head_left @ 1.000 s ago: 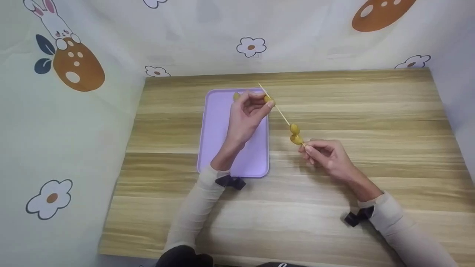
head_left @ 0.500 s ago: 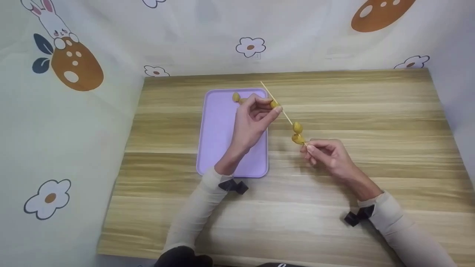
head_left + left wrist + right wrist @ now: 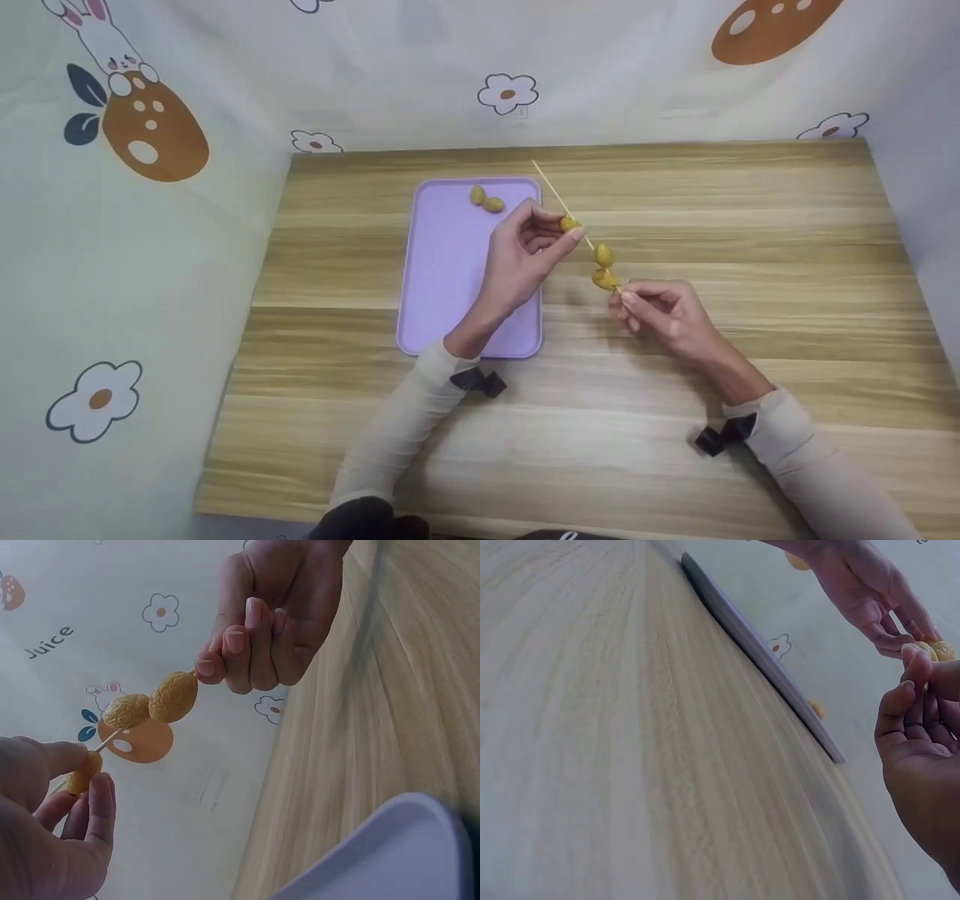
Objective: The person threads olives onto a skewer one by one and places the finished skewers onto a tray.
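1. At the far left, a pale printed wall covering (image 3: 225,247) shows a rabbit above an orange fruit, with a brown-centred flower lower down
2. The wood-grain surface (image 3: 322,360) reaches from beside that covering across to the right, beneath both arms
3. On the left half of the surface lies a lilac tray (image 3: 442,277), rectangular with rounded corners and a raised rim
4. Near the tray's far edge rest two oval, yellowish pieces: an outer loose piece (image 3: 477,195) and, just beside it, an inner loose piece (image 3: 493,204)
5. The left sleeve (image 3: 397,427) is pale, with a black wrist mount (image 3: 478,380) at the cuff
6. The left hand (image 3: 517,262) appears over the tray's right side, thumb and fingers pinching a yellow piece (image 3: 568,223); in the left wrist view the stick shows on both sides of it
7. The thin skewer (image 3: 551,189) slants from its bare far end down toward the right, passing an upper threaded piece (image 3: 604,255) and a lower threaded piece (image 3: 604,280), both wrinkled and close together
8. The right hand (image 3: 667,315) pinches the skewer's near end between thumb and fingers, just beside the lower threaded piece
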The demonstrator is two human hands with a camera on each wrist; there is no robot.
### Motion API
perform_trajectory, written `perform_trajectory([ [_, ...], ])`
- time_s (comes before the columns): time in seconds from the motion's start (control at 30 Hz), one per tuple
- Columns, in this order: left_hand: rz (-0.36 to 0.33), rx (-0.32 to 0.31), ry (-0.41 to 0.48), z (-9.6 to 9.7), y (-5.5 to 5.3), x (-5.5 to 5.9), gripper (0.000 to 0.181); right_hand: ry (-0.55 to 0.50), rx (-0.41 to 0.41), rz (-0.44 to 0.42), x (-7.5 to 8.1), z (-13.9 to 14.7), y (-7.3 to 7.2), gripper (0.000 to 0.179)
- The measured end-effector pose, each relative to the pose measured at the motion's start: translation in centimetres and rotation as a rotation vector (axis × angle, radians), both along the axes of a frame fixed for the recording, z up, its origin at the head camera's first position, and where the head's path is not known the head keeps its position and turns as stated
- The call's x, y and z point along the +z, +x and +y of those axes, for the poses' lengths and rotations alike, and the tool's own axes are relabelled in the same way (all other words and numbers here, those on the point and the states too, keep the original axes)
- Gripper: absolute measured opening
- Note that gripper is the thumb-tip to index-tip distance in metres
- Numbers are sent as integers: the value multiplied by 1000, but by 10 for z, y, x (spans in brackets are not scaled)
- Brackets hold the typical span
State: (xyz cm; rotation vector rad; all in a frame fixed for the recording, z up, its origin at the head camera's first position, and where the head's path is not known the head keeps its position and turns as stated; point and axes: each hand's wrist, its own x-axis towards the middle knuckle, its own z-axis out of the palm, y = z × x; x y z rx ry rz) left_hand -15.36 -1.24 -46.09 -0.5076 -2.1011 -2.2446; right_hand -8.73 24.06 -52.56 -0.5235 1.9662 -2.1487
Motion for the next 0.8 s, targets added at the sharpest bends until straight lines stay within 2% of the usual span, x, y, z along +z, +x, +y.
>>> perform_trajectory([
  [0.63,-65,-34,-57,3,3,-6,27,-4,6,37,-5,1,-2,19],
  [0.8,-49,-4,-88,2,2,-8,27,50,-11,43,-5,-2,-3,20],
])
